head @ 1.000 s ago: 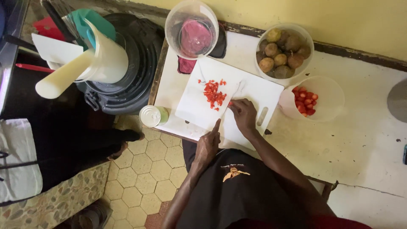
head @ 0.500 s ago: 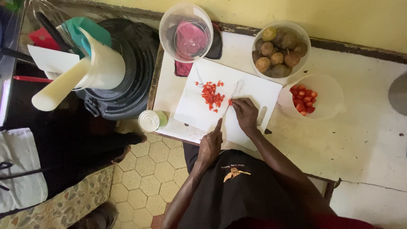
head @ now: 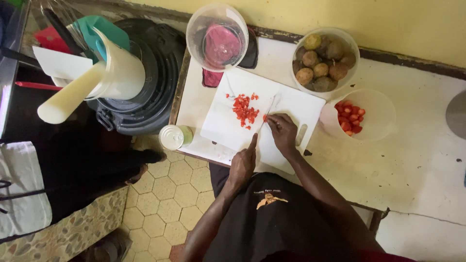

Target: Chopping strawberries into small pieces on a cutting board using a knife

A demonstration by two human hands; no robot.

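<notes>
Red chopped pepper pieces (head: 244,111) heaped mid-way on white rectangular plastic cutting board (head: 291,104). Left hand (head: 241,165) closed round handle of slim steel-bladed knife (head: 267,112), forefinger laid along its back, blade slanting across board. Right hand (head: 283,131) curled, fingertips pinning small red piece beside blade. Clear plastic bowl of red chunks (head: 371,114) just right of board; bowl of brownish round fruits (head: 324,58) behind.

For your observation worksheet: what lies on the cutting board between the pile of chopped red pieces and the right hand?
In the head view, the knife lies between the chopped red pieces and the right hand.
</notes>
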